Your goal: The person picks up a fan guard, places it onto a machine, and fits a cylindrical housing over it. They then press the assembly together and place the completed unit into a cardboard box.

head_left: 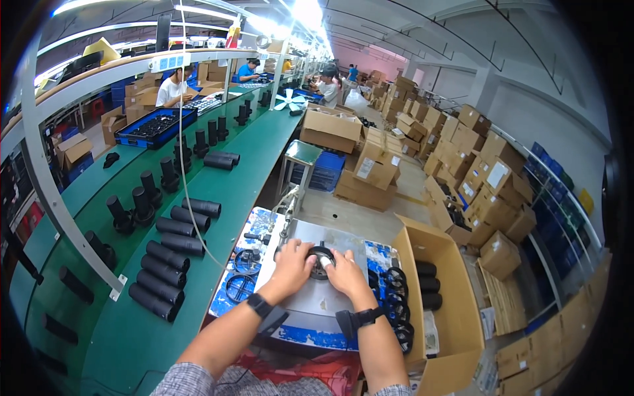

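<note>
Black ring part (pixel 321 254) pinned on metal plate (pixel 330 300), left hand (pixel 292 259) and right hand (pixel 343 269) curled around it, steadying; black tubes (pixel 168 254) rowed nearby.

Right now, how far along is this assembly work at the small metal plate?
Looking done: black tubes lie in a row on the green belt, and a few more sit in the open carton. In hand: the left hand and right hand both press on a round black part on the grey metal plate. Left: loose black rings are piled beside the plate.
</note>
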Tool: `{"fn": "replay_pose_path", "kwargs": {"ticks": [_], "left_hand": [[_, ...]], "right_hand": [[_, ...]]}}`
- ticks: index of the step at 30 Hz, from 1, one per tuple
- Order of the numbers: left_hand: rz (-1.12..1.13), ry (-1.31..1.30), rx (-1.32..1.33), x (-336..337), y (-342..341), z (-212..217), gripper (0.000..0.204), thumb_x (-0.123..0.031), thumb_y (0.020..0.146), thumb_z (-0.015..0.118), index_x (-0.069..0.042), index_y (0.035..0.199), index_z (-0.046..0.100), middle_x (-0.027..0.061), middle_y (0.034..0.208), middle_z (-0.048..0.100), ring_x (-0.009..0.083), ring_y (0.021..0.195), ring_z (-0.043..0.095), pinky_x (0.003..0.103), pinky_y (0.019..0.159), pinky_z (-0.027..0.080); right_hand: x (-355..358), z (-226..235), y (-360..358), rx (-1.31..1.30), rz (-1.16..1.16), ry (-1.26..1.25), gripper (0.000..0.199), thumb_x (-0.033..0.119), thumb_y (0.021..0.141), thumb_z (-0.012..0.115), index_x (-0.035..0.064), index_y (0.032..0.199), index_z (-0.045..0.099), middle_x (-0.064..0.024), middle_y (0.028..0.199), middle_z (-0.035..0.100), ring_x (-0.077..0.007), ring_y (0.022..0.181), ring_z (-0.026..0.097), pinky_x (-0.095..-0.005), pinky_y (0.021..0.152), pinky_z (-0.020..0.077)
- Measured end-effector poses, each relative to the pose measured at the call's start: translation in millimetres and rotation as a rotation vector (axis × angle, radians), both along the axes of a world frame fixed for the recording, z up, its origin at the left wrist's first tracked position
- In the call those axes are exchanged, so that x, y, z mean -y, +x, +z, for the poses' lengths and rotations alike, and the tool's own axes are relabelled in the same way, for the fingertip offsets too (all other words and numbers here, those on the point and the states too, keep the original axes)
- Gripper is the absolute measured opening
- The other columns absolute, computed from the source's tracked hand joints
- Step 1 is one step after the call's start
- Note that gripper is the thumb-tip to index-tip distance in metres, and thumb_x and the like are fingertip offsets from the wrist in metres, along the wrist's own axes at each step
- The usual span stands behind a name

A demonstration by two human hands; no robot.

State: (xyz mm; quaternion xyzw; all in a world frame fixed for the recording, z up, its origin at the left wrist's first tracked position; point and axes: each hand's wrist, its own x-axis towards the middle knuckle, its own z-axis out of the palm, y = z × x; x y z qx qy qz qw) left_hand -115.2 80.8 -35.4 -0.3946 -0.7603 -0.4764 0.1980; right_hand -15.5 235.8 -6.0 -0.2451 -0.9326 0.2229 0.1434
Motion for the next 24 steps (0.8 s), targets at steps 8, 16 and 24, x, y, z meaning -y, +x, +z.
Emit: {"fn": "replay_pose_path", "kwargs": {"ticks": [8,16,24], "left_hand": [[0.268,-0.337,-0.136,103,-140,-20,0.029,-0.003,0.084,0.071,-0.008,0.112,0.072,0.0143,0.108,0.068,0.0396,0.106,0.065,0.051,0.09,0.053],[0.086,-0.929,-0.102,82,-220,-46,0.02,-0.009,0.088,0.074,-0.01,0.108,0.073,0.0147,0.111,0.069,0.0379,0.101,0.069,0.048,0.08,0.059],[-0.389,-0.126,-0.031,81,-13,84,0.021,-0.01,0.093,0.074,-0.007,0.113,0.068,0.0135,0.103,0.071,0.0358,0.096,0.07,0.045,0.084,0.058]], "right_hand": [[9,22,1,0.084,0.112,0.012,0.092,0.051,0.082,0.083,-0.0051,0.149,0.055,-0.0245,0.139,0.055,-0.043,0.123,0.065,-0.0443,0.108,0.0527],[18,18,-4,0.077,0.099,0.007,0.102,0.059,0.079,0.082,-0.0068,0.151,0.051,-0.0232,0.136,0.053,-0.0438,0.122,0.064,-0.0463,0.107,0.0532],[-16,-6,2,-0.013,0.094,-0.046,0.075,0.04,0.081,0.082,0.002,0.142,0.061,-0.0247,0.135,0.059,-0.0432,0.12,0.065,-0.0476,0.105,0.0536]]}}
